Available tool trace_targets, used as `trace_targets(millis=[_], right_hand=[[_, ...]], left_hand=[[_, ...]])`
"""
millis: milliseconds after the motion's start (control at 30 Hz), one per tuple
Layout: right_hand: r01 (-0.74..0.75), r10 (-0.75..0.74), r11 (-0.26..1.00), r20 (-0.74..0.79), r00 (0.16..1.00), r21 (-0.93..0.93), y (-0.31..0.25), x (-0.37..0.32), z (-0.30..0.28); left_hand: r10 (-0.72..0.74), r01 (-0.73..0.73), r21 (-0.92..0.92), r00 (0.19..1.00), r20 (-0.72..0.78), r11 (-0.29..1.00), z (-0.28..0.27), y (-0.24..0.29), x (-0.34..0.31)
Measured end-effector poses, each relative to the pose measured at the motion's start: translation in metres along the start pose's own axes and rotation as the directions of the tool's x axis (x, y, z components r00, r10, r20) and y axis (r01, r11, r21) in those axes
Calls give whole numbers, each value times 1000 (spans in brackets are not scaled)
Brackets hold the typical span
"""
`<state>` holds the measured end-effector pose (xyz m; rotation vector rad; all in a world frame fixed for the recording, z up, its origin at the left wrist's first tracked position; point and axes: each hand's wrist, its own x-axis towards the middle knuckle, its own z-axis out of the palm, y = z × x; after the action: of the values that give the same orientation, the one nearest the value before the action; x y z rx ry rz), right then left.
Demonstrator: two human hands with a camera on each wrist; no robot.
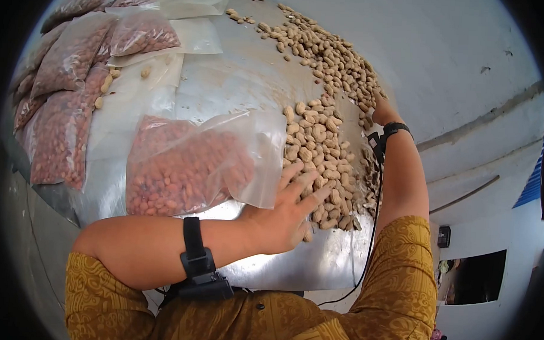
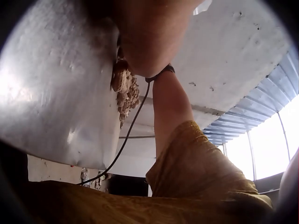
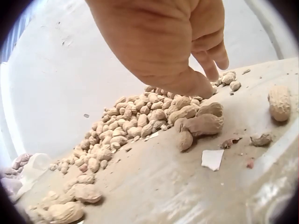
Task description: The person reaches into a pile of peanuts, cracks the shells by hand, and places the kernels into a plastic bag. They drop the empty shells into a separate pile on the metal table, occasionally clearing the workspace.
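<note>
Left hand on peanuts, tan, in-shell, heaped

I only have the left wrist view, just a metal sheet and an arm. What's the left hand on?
Observer: The left hand lies flat, fingers spread, on a pile of unshelled peanuts.
Operator: And the right hand?
Observer: The right hand touches the pile's far edge with its fingertips.
Operator: Anything beside the left hand?
Observer: A clear bag of shelled peanuts lies just left of it on the metal table.
</note>
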<state>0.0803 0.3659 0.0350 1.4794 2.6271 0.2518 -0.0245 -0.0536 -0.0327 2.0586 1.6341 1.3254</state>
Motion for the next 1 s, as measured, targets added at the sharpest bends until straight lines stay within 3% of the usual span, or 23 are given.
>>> trace_targets(millis=[67,200,300,400,467,533,600,667,700,800,833,900,1000], right_hand=[[-21,22,999,34,999,-28,-8,3,3],[83,-89,994,82,993,72,9,38,22],[118,-207,910,190,960,397,-42,-26,-22],[332,-410,880,187,893,340,-68,-69,-53],[212,-425,748,209,881,628,-60,-77,-62],[207,-402,756,191,895,621,-51,-79,-66],[279,-353,899,182,918,337,-46,-80,-59],[382,-383,924,138,913,31,-35,-74,-24],[385,-374,923,198,906,-17,-36,-72,-13],[308,-374,914,251,893,264,-69,-112,-38],[325,-392,907,257,883,267,-74,-123,-45],[223,-382,877,333,862,426,-83,-144,-67],[73,-394,716,315,864,695,-64,-156,-75]], left_hand=[[3,-3,-5,1000,-4,1000,0,-1,0],[1,-1,-16,1000,-4,1000,0,-1,-1],[19,-20,-18,1000,-16,1000,3,-4,-2],[-37,26,129,996,86,991,-5,0,-2],[-28,22,86,997,68,996,-2,0,-2],[1,-2,37,1000,28,999,-1,0,-1],[7,-8,45,1000,28,999,-1,-1,0],[26,-27,46,1000,12,999,-3,-1,-1],[36,-36,47,999,5,998,-3,-1,-1],[44,-44,46,999,3,998,-3,-2,-1],[44,-45,57,999,11,997,-4,0,-1],[29,-32,73,999,39,997,-8,1,-1],[6,-11,84,998,63,996,-9,3,-2]])
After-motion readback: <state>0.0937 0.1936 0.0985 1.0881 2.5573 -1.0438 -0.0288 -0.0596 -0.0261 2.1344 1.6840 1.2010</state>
